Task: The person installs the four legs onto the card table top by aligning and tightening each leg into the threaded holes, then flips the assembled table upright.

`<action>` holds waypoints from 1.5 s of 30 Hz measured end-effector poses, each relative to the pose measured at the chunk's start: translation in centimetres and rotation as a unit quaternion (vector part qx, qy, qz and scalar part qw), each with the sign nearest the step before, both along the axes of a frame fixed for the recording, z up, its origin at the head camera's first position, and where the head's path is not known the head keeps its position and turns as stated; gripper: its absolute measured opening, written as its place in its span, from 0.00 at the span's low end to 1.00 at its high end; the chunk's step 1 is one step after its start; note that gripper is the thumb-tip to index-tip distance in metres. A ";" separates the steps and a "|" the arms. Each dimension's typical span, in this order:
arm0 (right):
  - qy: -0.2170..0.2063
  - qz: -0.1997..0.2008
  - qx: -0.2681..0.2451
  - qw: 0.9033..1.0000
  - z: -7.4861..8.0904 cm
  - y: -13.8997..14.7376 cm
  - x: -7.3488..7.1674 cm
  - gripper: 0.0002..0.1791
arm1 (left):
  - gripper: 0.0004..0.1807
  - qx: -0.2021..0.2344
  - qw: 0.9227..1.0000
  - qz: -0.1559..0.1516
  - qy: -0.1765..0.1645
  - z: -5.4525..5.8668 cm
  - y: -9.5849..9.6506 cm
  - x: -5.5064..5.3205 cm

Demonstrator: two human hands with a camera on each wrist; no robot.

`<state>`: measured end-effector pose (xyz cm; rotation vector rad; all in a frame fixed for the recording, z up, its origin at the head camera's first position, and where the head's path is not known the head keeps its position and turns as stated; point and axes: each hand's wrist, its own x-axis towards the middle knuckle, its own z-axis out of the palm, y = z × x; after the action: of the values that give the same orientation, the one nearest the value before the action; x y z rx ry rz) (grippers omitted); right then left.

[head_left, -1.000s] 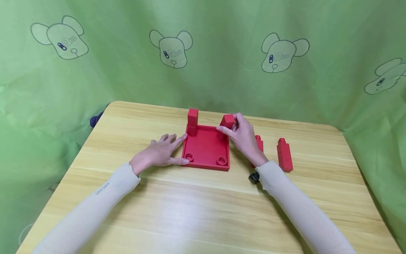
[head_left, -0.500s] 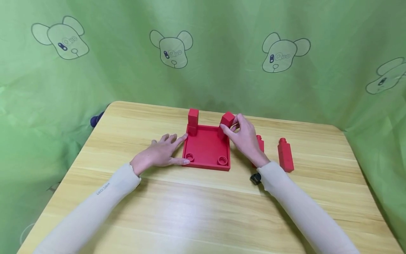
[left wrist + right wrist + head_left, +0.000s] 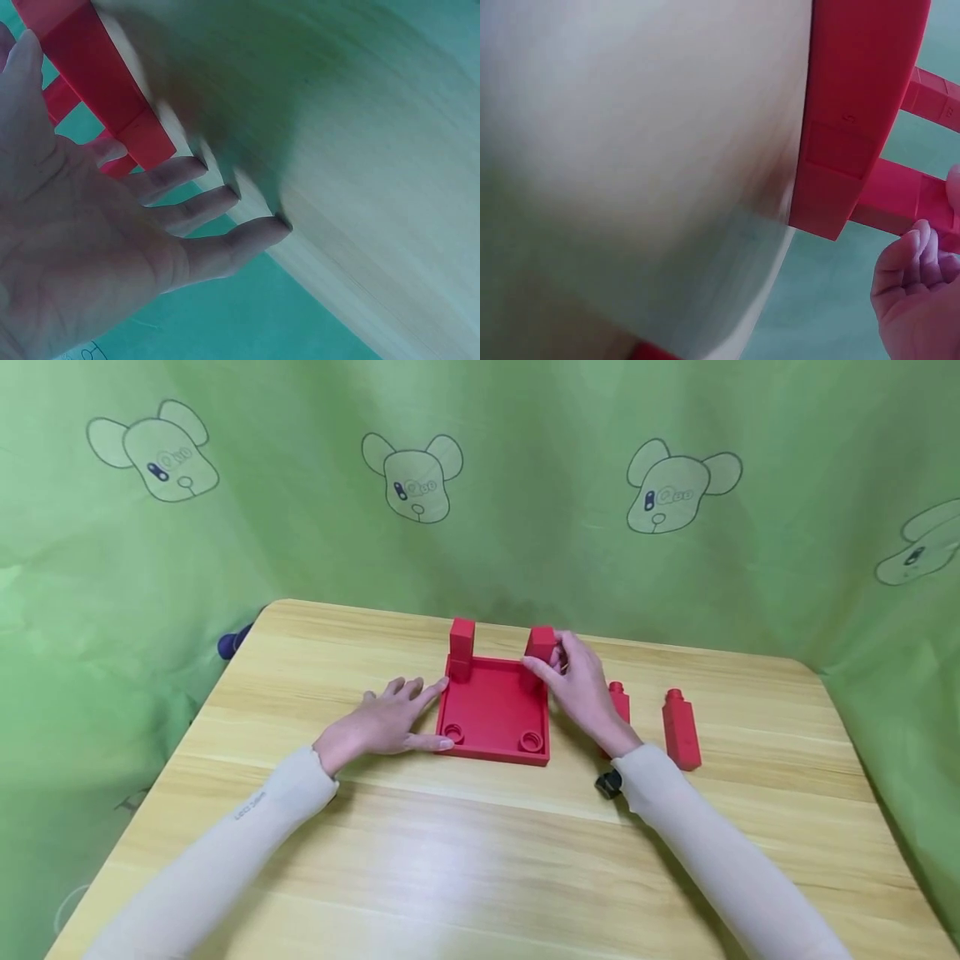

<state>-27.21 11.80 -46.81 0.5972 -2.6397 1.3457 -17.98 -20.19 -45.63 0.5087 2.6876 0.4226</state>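
A square red panel with a raised rim point(image 3: 491, 710) lies on the wooden table, round threaded sockets showing at its two near corners. At its far left corner a square red leg point(image 3: 462, 639) stands upright. My right hand point(image 3: 588, 693) pinches another upright leg point(image 3: 540, 643) at the far right corner between thumb and fingers; in the right wrist view this leg point(image 3: 889, 196) meets the panel point(image 3: 855, 97). My left hand point(image 3: 386, 722) is spread at the panel's left side, thumb and index finger touching its rim. In the left wrist view its other fingers point(image 3: 259, 234) are extended over the table.
Two more red legs with threaded ends lie to the right: one leg point(image 3: 681, 731) in full view, the other leg point(image 3: 619, 702) partly behind my right wrist. A small black object point(image 3: 608, 784) sits by the right cuff. A green curtain point(image 3: 525, 560) hangs behind the table.
The leg in my right hand has turned about its upright axis; its top, earlier set at an angle, now lies nearly square with the panel. My left hand stays at the rim.
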 end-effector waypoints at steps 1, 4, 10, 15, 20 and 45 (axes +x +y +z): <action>-0.002 -0.002 0.000 1.000 0.0 0.1 0.0 0.22 | 0.60 0.000 1.000 0.000 -0.001 0.0 0.1 0.0; 0.001 -0.022 0.010 1.000 0.0 0.2 0.1 0.23 | 0.60 0.000 1.000 0.002 -0.003 0.0 0.2 0.1; -0.004 -0.062 0.030 0.998 0.8 0.1 0.4 0.27 | 0.60 0.002 1.000 0.002 0.000 0.1 0.2 0.1; -0.029 -0.067 0.021 0.997 1.0 -0.1 0.5 0.28 | 0.60 0.003 1.000 0.003 -0.001 0.2 0.2 0.1; -0.082 -0.053 -0.010 0.995 0.9 0.1 0.9 0.33 | 0.60 0.002 1.000 0.002 0.002 0.0 0.3 0.1; -0.063 -0.203 -0.075 0.974 2.1 12.7 8.1 0.26 | 0.60 -0.019 1.000 -0.006 -0.014 0.5 0.5 -0.4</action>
<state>-19.09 24.45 -44.70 -0.0511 -2.5301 1.4666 -18.40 -19.65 -45.10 0.5034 2.6590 0.3707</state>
